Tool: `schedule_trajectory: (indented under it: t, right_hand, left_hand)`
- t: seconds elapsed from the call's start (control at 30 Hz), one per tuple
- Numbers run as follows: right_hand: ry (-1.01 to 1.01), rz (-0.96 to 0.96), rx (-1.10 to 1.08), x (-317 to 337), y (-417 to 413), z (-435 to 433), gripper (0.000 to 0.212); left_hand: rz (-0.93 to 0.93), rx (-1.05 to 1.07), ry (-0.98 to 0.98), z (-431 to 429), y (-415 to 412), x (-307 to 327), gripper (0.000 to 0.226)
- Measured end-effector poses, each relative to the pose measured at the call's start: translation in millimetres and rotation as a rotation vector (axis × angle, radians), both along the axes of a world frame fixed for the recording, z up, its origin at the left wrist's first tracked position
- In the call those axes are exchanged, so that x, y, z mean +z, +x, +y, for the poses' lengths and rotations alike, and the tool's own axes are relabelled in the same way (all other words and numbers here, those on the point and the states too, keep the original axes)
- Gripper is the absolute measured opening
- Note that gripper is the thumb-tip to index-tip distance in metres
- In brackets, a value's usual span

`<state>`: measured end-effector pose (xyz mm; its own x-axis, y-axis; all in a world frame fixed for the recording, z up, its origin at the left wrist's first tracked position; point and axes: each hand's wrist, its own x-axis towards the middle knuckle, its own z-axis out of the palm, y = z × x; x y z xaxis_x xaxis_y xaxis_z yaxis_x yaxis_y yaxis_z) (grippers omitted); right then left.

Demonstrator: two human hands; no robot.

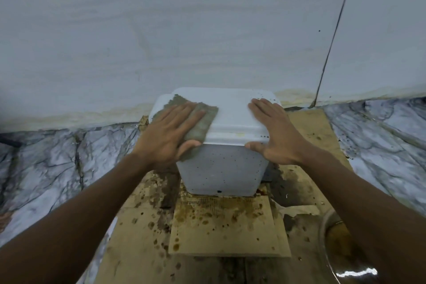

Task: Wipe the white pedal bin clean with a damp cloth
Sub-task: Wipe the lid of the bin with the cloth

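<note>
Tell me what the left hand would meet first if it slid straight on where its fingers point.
The left hand, flat on the grey-green cloth, points far-right across the lid of the white plastic pedal bin. It likely misses the right hand and meets the pale wall behind first.

The white bin (221, 168) stood upright, its lid (232, 110) closed. Dark specks dotted its front wall and the lid's 2 o'clock corner. A grey-green cloth (204, 123) lay spread flat on the lid's 9 o'clock side, drooping over the 7 o'clock corner.
</note>
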<state>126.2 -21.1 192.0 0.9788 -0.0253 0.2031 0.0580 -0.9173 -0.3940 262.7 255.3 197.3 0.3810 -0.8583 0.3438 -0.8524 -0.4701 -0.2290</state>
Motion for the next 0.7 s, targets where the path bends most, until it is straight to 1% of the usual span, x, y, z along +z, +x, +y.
schedule_trajectory:
  t: [0.07, 0.17, 0.27, 0.33, 0.43, 0.5, 0.57, 0.63, 0.7]
  right_hand:
    - [-0.003, 0.004, -0.007, 0, 0, 0, 0.099]
    - [-0.024, 0.011, -0.024, 0, 2, 1, 0.1]
    - [-0.028, 0.003, -0.032, -1, 1, 0, 0.101]
    - [-0.009, 0.004, -0.031, -2, -1, -2, 0.099]
    - [-0.013, 0.013, -0.013, 0, -1, 0, 0.098]
    - [-0.011, 0.016, -0.017, 0, -1, 0, 0.098]
    - [0.0, 0.015, -0.017, -1, 0, 0, 0.099]
    - [0.002, 0.012, -0.016, -1, 0, -1, 0.099]
    - [-0.005, 0.007, -0.024, -1, 1, -1, 0.099]
  left_hand:
    - [0.037, 0.056, -0.003, 5, 1, 1, 0.073]
    - [0.015, 0.115, -0.008, -21, -15, -4, 0.075]
    - [0.019, 0.06, -0.012, -57, -32, -8, 0.074]
    - [0.041, -0.007, -0.016, -65, -32, -4, 0.072]
    - [0.164, -0.053, 0.005, -44, -18, 6, 0.069]
    - [0.275, -0.004, 0.014, -21, -2, 13, 0.066]
    - [0.338, 0.042, -0.019, -1, 12, 19, 0.063]
    - [0.346, 0.058, -0.045, 9, 18, 22, 0.062]
    - [0.294, 0.057, -0.075, 2, 14, 22, 0.061]
